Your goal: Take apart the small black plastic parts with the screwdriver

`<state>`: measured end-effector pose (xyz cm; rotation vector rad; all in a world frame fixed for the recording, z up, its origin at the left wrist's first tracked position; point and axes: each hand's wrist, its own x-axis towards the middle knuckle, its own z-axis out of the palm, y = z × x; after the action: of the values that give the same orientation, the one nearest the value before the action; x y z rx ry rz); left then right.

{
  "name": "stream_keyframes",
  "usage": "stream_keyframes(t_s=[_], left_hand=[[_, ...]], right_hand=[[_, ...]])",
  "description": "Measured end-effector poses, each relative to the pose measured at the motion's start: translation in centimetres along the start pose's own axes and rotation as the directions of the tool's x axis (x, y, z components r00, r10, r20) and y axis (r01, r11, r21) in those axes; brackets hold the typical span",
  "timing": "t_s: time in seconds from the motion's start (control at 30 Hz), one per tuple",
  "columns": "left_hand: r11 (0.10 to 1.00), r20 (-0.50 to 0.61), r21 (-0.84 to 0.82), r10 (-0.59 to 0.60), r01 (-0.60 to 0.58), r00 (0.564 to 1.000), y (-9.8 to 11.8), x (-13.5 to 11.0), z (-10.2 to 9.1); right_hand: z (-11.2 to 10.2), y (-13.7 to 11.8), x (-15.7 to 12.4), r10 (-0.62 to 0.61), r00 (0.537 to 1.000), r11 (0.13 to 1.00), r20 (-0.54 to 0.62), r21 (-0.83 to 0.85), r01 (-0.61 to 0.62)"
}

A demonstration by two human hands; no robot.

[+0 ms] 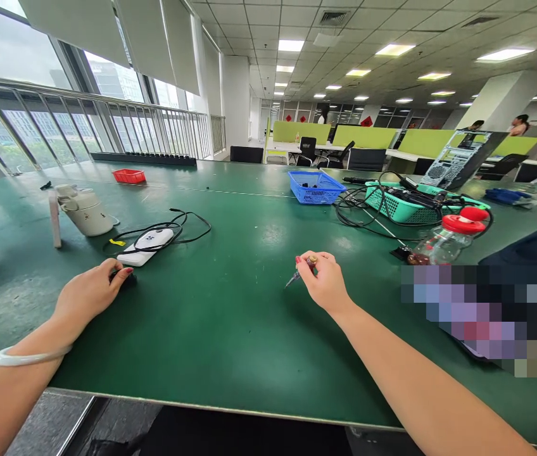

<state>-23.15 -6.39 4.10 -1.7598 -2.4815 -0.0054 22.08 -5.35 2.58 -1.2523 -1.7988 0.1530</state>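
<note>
At the far left, at about eleven o'clock from the left hand [90, 292], a cream kettle [87, 210] stood on the green tabletop [230, 329]. The left hand lay flat-wristed, its grip curled down over a small black object [129, 278], which was mostly hidden under the fingertips. Just beyond, at one o'clock, lay a white power bank [145, 246] with a black cable [187, 229] looped around it. Near the middle, the right hand [328, 284] pinched a small screwdriver [294, 279] between thumb and fingers, the tip slanting toward eight o'clock and hovering just off the tabletop. At two o'clock from it lay a bottle with a red cap [446, 240] on its side.

The tool and the black object were well apart. Held so lightly and high on its handle, the screwdriver might twist or slip out. Its point could also skid and scratch the mat, or the covered object could scoot from under the fingertips.
</note>
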Motion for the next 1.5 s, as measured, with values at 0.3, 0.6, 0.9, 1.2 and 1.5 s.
stream_keyframes(t_s=[0.3,0.6,0.9,1.2,1.5], left_hand=[[0.995,-0.059,-0.094,-0.026,0.02,0.998,-1.1,0.8,0.9],[0.988,-0.093,-0.151,-0.035,0.02,0.995,-1.8,1.4,1.6],[0.987,-0.103,-0.086,0.126,-0.135,0.987,-1.3,1.0,1.2],[0.986,-0.238,-0.159,-0.095,0.058,0.967,-2.7,0.4,0.3],[0.964,-0.1,-0.183,0.178,-0.194,0.979,-6.5,0.1,3.5]], right_hand=[[-0.1,0.0,0.0,0.004,1.0,1.0,0.002,0.008,-0.005],[0.0,0.1,0.0,0.014,1.0,1.0,-0.005,0.002,-0.014],[-0.2,-0.2,-0.1,0.048,0.998,0.999,0.036,0.004,-0.048],[-0.3,-0.5,0.1,0.047,0.997,0.999,0.065,-0.001,-0.047],[-0.2,0.1,0.1,0.013,0.999,1.0,0.037,0.004,-0.013]])
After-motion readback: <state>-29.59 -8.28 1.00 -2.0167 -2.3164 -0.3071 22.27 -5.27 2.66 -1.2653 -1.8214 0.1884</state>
